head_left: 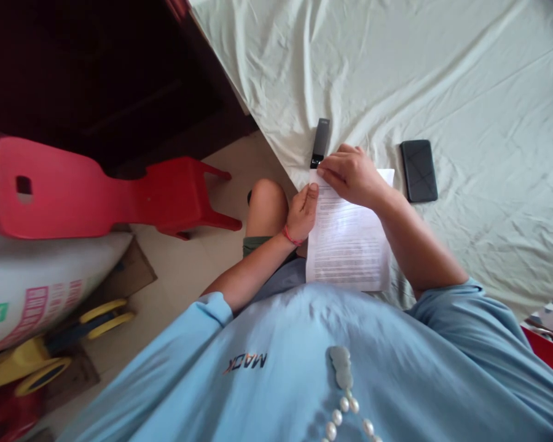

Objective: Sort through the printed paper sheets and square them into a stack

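Note:
A printed sheet of paper (350, 245), perhaps several stacked together, lies partly on the bed and partly towards my lap. My left hand (303, 212) grips its left edge, thumb on top and fingers underneath. At the paper's upper left corner my right hand (350, 172) pinches with thumb and forefinger, palm down over the top edge. Just beyond that corner is a narrow black stapler (321, 138), its shiny metal end close to my right fingertips. Whether the fingertips touch the stapler is hard to make out.
A black phone-like case (419, 170) lies right of the paper on the wrinkled pale bedsheet (479, 233). To the left stand a red plastic chair (175, 190), a large printed white sack (41, 276) and a yellow-wheeled toy (41, 362) on the floor.

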`<state>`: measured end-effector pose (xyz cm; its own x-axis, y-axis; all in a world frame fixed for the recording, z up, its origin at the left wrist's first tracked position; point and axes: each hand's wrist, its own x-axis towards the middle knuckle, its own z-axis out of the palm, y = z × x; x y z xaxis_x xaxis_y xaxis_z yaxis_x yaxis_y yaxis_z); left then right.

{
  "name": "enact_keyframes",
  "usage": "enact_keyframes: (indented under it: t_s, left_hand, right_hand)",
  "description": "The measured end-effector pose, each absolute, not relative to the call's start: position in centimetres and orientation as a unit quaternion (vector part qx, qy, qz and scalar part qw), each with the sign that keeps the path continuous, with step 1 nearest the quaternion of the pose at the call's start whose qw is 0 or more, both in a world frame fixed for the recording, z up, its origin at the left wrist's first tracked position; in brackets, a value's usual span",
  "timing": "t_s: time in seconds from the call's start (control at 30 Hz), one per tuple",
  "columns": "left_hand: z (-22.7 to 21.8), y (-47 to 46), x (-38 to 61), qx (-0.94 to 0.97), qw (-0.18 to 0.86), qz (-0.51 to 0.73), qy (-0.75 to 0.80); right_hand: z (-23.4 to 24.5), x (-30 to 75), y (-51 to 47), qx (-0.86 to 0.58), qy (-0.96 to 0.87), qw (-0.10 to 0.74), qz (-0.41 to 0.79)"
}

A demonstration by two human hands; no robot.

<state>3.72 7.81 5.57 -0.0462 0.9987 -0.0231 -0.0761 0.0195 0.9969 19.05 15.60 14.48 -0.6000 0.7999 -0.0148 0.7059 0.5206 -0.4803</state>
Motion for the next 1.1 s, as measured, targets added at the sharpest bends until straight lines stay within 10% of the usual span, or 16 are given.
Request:
enact_keyframes:
  t_s: [0.63,1.1]
  left_hand:
    - [5.0,11.5,2.8,0.249,0.653,0.49,0.52]
    - [6.3,15.9,3.0,0.255,0.575,0.421,0.653]
  right_hand:
    - [9.6,20.8,19.2,-0.543,-0.779,0.084,0.302]
    - [8.2,20.7,22.1,-0.58,-0.772,0.05,0.254]
